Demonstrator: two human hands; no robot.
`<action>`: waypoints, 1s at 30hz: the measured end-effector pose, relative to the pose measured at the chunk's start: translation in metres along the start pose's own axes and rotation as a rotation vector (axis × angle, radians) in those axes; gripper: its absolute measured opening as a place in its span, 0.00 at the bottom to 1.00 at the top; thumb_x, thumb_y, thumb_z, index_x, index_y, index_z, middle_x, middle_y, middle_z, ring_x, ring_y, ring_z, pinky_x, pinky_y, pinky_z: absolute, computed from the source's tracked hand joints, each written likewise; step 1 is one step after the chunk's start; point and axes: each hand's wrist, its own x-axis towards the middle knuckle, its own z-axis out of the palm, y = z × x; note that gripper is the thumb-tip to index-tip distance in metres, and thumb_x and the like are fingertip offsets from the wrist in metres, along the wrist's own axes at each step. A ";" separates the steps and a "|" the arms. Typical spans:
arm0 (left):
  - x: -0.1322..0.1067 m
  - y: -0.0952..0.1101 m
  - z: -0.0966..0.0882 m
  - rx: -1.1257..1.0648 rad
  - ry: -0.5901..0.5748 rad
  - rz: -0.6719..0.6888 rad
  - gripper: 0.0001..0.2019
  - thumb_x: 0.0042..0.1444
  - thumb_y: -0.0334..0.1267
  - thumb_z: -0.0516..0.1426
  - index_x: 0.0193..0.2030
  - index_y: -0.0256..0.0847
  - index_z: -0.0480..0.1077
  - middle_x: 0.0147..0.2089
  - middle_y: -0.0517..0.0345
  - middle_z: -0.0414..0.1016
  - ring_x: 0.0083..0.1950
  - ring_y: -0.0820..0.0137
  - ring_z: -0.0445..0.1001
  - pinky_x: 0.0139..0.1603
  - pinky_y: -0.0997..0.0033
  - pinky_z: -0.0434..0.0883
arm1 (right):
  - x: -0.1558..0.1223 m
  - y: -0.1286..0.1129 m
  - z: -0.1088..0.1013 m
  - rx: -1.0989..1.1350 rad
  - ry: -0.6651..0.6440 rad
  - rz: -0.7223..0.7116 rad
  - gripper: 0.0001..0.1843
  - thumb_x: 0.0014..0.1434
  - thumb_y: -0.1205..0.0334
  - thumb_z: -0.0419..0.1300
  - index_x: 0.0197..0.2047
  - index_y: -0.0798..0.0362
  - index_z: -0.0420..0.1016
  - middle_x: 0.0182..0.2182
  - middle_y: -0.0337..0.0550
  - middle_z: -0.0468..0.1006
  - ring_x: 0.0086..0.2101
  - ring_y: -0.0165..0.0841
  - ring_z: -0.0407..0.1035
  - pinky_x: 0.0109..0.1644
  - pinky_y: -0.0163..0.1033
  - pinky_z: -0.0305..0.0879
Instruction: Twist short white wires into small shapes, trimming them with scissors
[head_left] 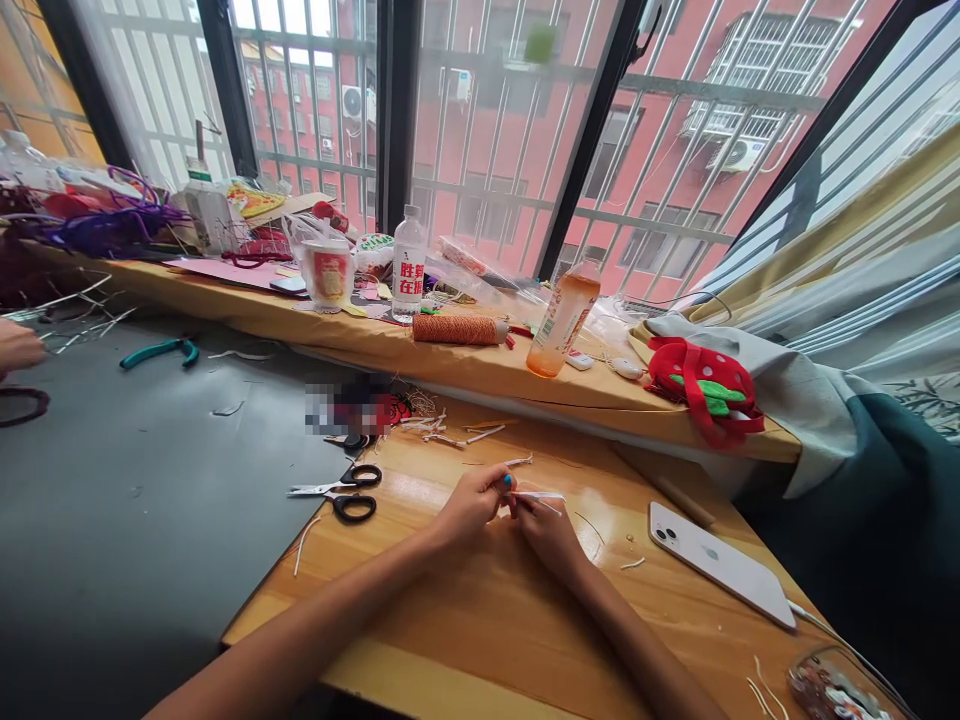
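Close together over the wooden table [420, 610], my left hand [476, 500] and my right hand [551, 535] pinch a thin white cord [541, 496]. Loose ends stick out past the fingers, one up to the right of my left hand. A small bright blue spot shows at my left thumb; I cannot tell what it is. Several short white cord pieces [442, 430] lie beyond my hands. Black-handled scissors [341, 492] rest open at the table's left edge, with another dark-handled pair [354, 441] behind them.
A white phone [720, 562] with a cable lies on the right. Along the windowsill stand a water bottle [409, 265], an orange drink bottle [566, 315], a thread spool [459, 330] and a red pouch [701, 380]. Teal pliers [160, 352] and another person's hand [19, 345] are at left.
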 end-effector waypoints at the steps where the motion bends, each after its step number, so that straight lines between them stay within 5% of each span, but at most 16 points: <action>1: 0.000 0.000 0.000 0.062 -0.001 0.023 0.11 0.52 0.38 0.43 0.23 0.37 0.59 0.18 0.65 0.56 0.20 0.79 0.54 0.22 0.80 0.54 | 0.001 0.001 -0.003 0.040 -0.024 0.000 0.14 0.53 0.66 0.44 0.20 0.54 0.65 0.19 0.39 0.69 0.22 0.28 0.62 0.29 0.32 0.59; 5: -0.002 0.003 0.001 0.331 0.036 0.129 0.09 0.50 0.31 0.45 0.21 0.36 0.59 0.21 0.63 0.58 0.25 0.77 0.57 0.26 0.79 0.55 | 0.011 0.005 -0.026 0.242 -0.214 0.012 0.13 0.52 0.58 0.49 0.25 0.55 0.69 0.24 0.40 0.71 0.27 0.29 0.64 0.31 0.34 0.61; 8: -0.002 0.002 -0.001 0.459 0.076 0.195 0.09 0.50 0.27 0.43 0.24 0.36 0.61 0.23 0.62 0.61 0.27 0.76 0.59 0.28 0.79 0.56 | 0.016 0.002 -0.048 0.426 -0.079 0.220 0.20 0.54 0.50 0.45 0.36 0.56 0.70 0.29 0.45 0.72 0.26 0.29 0.65 0.27 0.35 0.62; 10: -0.003 0.001 -0.003 0.532 0.090 0.227 0.10 0.49 0.25 0.43 0.26 0.37 0.62 0.24 0.61 0.63 0.28 0.76 0.60 0.29 0.78 0.57 | 0.015 -0.007 -0.054 0.442 -0.126 0.235 0.19 0.53 0.51 0.48 0.37 0.55 0.71 0.30 0.45 0.72 0.28 0.29 0.66 0.29 0.34 0.63; 13: -0.006 0.001 -0.006 0.624 0.092 0.247 0.09 0.49 0.25 0.43 0.27 0.37 0.63 0.26 0.60 0.65 0.28 0.75 0.61 0.29 0.78 0.57 | 0.009 -0.023 -0.049 0.339 -0.270 0.202 0.13 0.51 0.56 0.53 0.34 0.55 0.73 0.22 0.40 0.71 0.24 0.28 0.66 0.29 0.33 0.63; 17: -0.007 0.003 -0.007 0.645 0.066 0.248 0.09 0.48 0.25 0.44 0.27 0.37 0.63 0.28 0.59 0.66 0.30 0.75 0.63 0.31 0.78 0.58 | 0.003 -0.031 -0.036 0.308 -0.215 0.153 0.13 0.53 0.59 0.50 0.31 0.55 0.73 0.20 0.39 0.70 0.22 0.27 0.65 0.27 0.32 0.62; 20: -0.002 0.002 -0.009 0.491 0.030 0.170 0.10 0.50 0.29 0.44 0.23 0.36 0.63 0.23 0.60 0.65 0.27 0.76 0.62 0.29 0.78 0.58 | 0.002 -0.027 -0.034 0.250 -0.172 0.114 0.13 0.54 0.60 0.50 0.29 0.55 0.73 0.20 0.39 0.70 0.22 0.28 0.65 0.26 0.32 0.62; 26: 0.010 -0.003 -0.019 -0.137 -0.263 -0.268 0.12 0.46 0.43 0.50 0.25 0.35 0.64 0.17 0.64 0.63 0.15 0.80 0.55 0.17 0.79 0.53 | 0.000 -0.014 -0.037 0.095 -0.155 -0.043 0.13 0.55 0.63 0.48 0.33 0.52 0.74 0.22 0.40 0.70 0.22 0.27 0.64 0.27 0.31 0.61; 30: 0.009 -0.005 -0.024 -0.376 -0.358 -0.352 0.11 0.42 0.42 0.54 0.25 0.34 0.64 0.19 0.62 0.65 0.16 0.81 0.56 0.17 0.80 0.52 | -0.001 -0.011 -0.038 0.088 -0.155 -0.114 0.14 0.55 0.65 0.47 0.35 0.53 0.74 0.21 0.40 0.70 0.23 0.27 0.64 0.28 0.32 0.60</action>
